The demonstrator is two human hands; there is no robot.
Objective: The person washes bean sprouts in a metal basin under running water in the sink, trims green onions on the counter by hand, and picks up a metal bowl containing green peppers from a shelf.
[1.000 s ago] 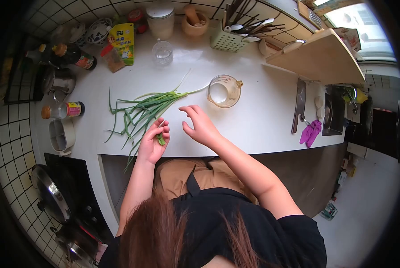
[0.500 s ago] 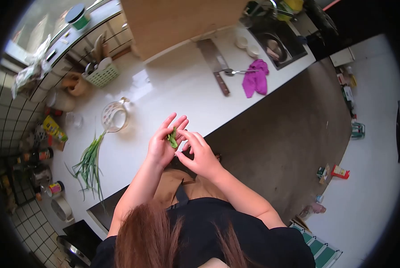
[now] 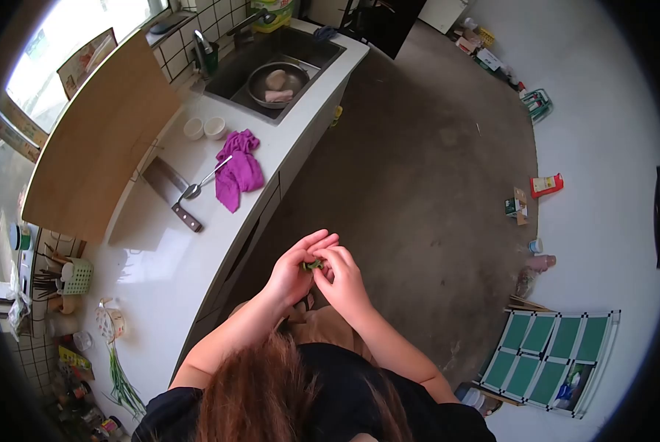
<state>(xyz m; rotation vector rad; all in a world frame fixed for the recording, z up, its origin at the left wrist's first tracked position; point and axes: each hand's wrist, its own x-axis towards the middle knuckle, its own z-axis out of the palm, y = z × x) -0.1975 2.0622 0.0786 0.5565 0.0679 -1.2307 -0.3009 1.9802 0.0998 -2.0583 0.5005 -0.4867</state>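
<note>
A small bunch of green leaves (image 3: 311, 265) shows between my two hands, above the floor just off the counter's front edge. My left hand (image 3: 289, 274) cups it, thumb curled over the greens and fingertips pointing away from me. Bent across from the other side, my right hand (image 3: 342, 286) has its thumb and fingers closed on the leaves. Most of the bunch is covered by the fingers.
Along the white counter (image 3: 153, 295) lie a cleaver (image 3: 169, 188), a spoon (image 3: 193, 190), a purple cloth (image 3: 238, 173), two white bowls (image 3: 214, 128) and spring onions (image 3: 124, 383) beside a patterned pot (image 3: 110, 323). Meat sits in a pan (image 3: 256, 85) inside the sink (image 3: 227, 87).
My view has turned right, toward the sink and floor. My hands have come closer together, and the right fingers now close over the leaves, hiding more of them.
</note>
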